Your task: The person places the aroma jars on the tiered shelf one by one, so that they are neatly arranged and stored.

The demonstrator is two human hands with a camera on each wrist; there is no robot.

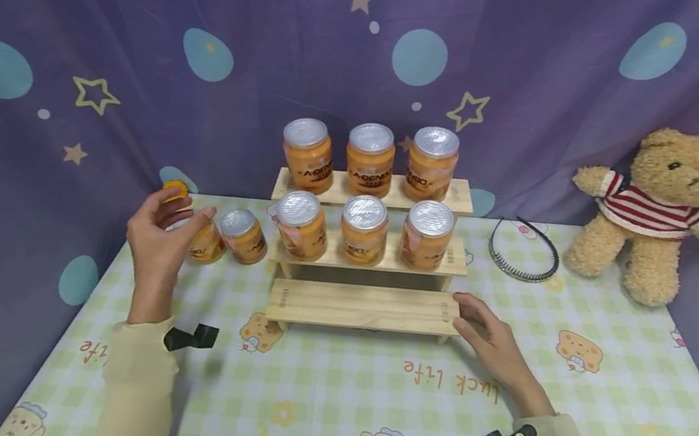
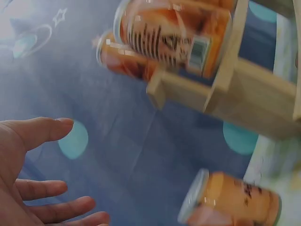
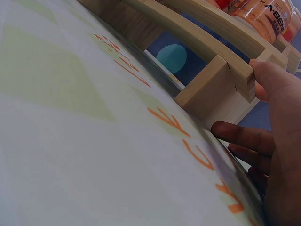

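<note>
My left hand is raised over an orange can at the table's left side, partly covering it. In the left wrist view, thumb and fingers are spread apart with nothing between them. A second orange can with a silver lid stands to the right. My right hand touches the right end of the lowest step of a wooden three-step rack. In the right wrist view the thumb rests against the step's end, the other fingers lower, near the tablecloth. Three cans stand on the middle step, three on the top.
A small yellow-orange object shows behind my left fingers, its kind unclear. To the rack's right lies a black headband. A teddy bear in a striped shirt sits at the back right. A purple curtain hangs behind the table.
</note>
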